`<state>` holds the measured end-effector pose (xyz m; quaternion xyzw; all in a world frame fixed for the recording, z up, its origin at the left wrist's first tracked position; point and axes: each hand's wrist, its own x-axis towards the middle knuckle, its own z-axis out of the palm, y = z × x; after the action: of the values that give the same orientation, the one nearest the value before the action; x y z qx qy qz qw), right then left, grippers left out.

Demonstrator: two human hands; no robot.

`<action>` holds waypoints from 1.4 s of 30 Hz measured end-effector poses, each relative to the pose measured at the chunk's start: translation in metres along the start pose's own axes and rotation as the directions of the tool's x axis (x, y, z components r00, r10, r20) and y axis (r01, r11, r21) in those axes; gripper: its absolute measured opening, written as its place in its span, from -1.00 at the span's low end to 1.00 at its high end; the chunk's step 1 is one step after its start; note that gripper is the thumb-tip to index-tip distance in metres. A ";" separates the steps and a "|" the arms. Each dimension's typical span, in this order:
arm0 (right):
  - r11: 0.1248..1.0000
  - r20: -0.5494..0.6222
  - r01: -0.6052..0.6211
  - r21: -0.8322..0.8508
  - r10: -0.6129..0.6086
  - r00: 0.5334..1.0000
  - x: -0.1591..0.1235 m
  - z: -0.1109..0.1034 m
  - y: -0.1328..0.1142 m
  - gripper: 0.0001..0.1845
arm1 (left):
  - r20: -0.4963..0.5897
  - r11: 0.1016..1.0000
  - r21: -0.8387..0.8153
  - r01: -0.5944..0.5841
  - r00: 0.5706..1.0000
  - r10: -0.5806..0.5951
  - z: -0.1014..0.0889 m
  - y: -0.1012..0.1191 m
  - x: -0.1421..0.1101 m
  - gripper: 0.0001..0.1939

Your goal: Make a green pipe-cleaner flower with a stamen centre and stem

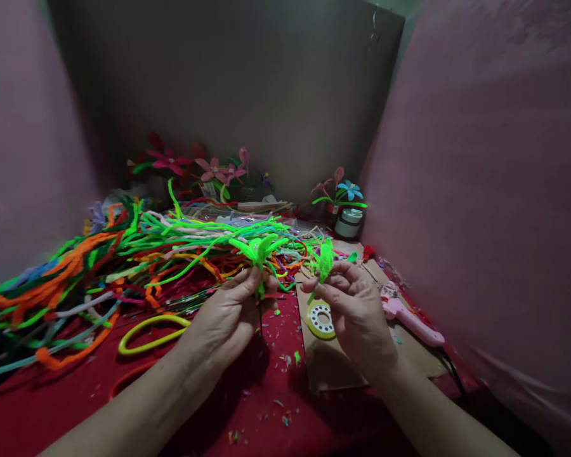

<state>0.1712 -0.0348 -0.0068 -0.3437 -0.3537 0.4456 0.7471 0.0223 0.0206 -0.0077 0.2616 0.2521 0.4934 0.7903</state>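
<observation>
My left hand [238, 301] pinches the stem of a bright green pipe-cleaner flower [261, 249], whose petals fan out above the fingers. A thin dark stem hangs below that grip. In my right hand [356, 304] a smaller green pipe-cleaner piece [325, 259], shaped like a folded petal or leaf, is held upright between thumb and fingers. The two green pieces are apart, side by side. Beneath the right hand a yellow tape roll [320, 320] with a white holed core lies on a cardboard sheet [333, 368].
A heap of coloured pipe cleaners [181, 235] spreads across the left and back. To the right lies a pink glue gun [412, 317] with a cord. Yellow scissor handles [152, 333] rest on the red cloth [266, 406] among scraps. Finished flowers [212, 170] and a jar [349, 223] stand behind.
</observation>
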 end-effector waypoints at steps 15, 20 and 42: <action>0.796 0.016 -0.440 0.415 0.477 0.879 0.009 0.025 0.018 -0.79 | 0.175 0.991 0.130 0.033 0.983 -0.055 0.005 -0.005 -0.007 -0.93; 0.755 0.138 -0.477 0.449 0.469 0.872 0.003 0.028 0.027 -0.87 | 0.187 0.989 0.150 -0.011 0.982 -0.017 0.003 -0.003 -0.005 -0.90; -0.451 0.160 0.036 -0.892 -0.240 0.958 -0.036 -0.171 -0.044 -0.53 | 0.177 0.988 0.149 0.039 0.982 -0.065 -0.002 0.001 -0.002 -0.93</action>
<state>0.3201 -0.1176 -0.0657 -0.7876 -0.5593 -0.1854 0.1801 0.0197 0.0190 -0.0084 0.3556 0.2210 0.4269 0.8015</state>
